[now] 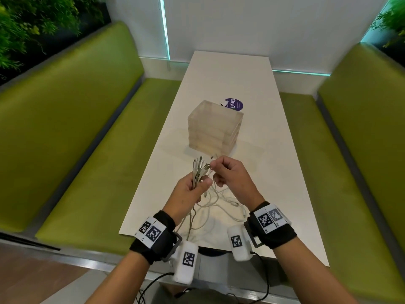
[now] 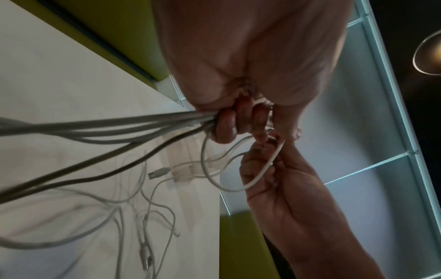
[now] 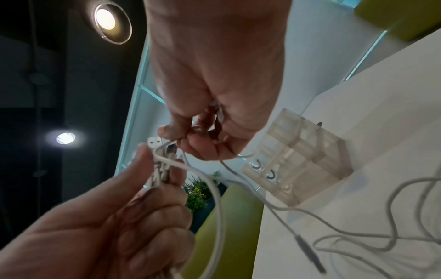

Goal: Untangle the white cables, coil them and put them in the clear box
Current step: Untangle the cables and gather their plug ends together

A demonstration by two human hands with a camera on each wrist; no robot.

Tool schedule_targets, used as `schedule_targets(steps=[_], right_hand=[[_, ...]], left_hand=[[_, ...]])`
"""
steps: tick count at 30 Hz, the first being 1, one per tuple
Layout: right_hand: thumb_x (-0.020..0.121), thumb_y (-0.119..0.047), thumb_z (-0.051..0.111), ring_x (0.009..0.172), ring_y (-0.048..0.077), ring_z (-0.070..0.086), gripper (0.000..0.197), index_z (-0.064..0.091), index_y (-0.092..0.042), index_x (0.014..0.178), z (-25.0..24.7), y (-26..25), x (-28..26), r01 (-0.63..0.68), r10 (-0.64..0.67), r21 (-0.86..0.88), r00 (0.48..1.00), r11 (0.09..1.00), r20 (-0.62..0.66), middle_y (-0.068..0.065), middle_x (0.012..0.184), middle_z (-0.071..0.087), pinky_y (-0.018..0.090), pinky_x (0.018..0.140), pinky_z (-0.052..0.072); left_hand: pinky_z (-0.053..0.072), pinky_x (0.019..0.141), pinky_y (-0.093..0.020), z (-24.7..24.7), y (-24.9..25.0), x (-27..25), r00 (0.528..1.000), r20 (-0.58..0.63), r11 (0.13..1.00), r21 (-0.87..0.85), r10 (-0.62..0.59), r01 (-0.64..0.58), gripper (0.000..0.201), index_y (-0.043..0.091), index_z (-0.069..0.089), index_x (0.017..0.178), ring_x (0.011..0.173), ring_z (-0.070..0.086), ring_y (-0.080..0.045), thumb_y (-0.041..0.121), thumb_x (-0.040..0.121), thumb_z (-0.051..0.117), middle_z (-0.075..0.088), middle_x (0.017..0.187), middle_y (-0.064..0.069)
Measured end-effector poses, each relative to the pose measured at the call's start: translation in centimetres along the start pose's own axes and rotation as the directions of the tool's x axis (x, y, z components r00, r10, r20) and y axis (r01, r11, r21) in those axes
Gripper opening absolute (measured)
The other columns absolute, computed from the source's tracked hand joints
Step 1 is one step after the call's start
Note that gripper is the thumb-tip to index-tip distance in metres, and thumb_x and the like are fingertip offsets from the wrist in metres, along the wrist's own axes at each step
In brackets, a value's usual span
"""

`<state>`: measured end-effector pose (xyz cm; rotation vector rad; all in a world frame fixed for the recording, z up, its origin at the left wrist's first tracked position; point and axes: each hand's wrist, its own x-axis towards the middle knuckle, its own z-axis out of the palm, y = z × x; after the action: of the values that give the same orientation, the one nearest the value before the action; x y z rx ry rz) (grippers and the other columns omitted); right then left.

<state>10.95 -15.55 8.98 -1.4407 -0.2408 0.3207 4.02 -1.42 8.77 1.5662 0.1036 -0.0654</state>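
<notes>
Head view: we see the left hand [image 1: 189,189] clenched around a bundle of white cables [image 1: 198,170], plug ends sticking up above the fist. The right hand [image 1: 230,172] pinches one cable end just beside that bundle. Loose cable loops trail down onto the white tabletop [image 1: 274,172] between the wrists. The clear box [image 1: 214,126] stands upright farther along the tabletop, apart from the hands, with a purple sticker [image 1: 234,104] behind it.

Left wrist view: the left grip [image 2: 229,124] is closed on several strands running off to the left; a USB plug [image 2: 158,172] lies on the tabletop below.

Right wrist view: the right grip's fingertips [image 3: 171,132] pinch a thin cable; the clear box [image 3: 298,160] sits nearby.
</notes>
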Motion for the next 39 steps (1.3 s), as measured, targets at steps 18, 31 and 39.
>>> schedule_targets(steps=[18, 31, 39], right_hand=[[0.090, -0.004, 0.057, 0.071, 0.017, 0.058, 0.016, 0.072, -0.008, 0.085, -8.3, 6.8, 1.0, -0.204, 0.236, -0.677, 0.971, 0.707, -0.046, -0.003, 0.073, 0.063, 0.015, 0.058, 0.046], [0.091, -0.031, 0.060, 0.128, 0.011, 0.042, 0.052, 0.042, -0.034, 0.139, -3.3, 1.1, -1.3, 0.116, 0.018, -0.725, 0.985, 0.679, 0.174, -0.007, 0.145, 0.041, 0.025, 0.104, 0.037], [0.090, -0.006, 0.059, 0.067, 0.008, 0.064, 0.011, 0.065, -0.015, 0.086, 0.8, -1.3, -5.1, -0.004, 0.291, -0.557, 0.856, 0.831, 0.427, -0.003, 0.074, 0.066, 0.025, 0.069, 0.055]], left_hand=[[0.021, 0.040, -0.022, -7.6, 3.3, 0.7, 0.915, -0.400, 0.830, -0.526, -0.047, -0.187, 0.018, 0.015, 0.048, 0.061, 0.041, 0.020, -0.009, 0.009, 0.078, 0.050, 0.023, 0.054, 0.001], [0.011, 0.044, -0.027, -5.4, 1.2, -0.3, 0.986, -0.125, 0.955, -0.289, -0.111, 0.071, 0.016, 0.013, 0.040, 0.059, 0.040, 0.016, -0.009, 0.011, 0.070, 0.052, 0.023, 0.046, 0.007], [0.015, 0.046, -0.024, -5.2, 1.3, -0.6, 0.980, -0.160, 0.967, -0.240, -0.121, 0.081, 0.024, 0.009, 0.050, 0.069, 0.043, 0.020, -0.010, 0.005, 0.093, 0.049, 0.028, 0.048, 0.007]])
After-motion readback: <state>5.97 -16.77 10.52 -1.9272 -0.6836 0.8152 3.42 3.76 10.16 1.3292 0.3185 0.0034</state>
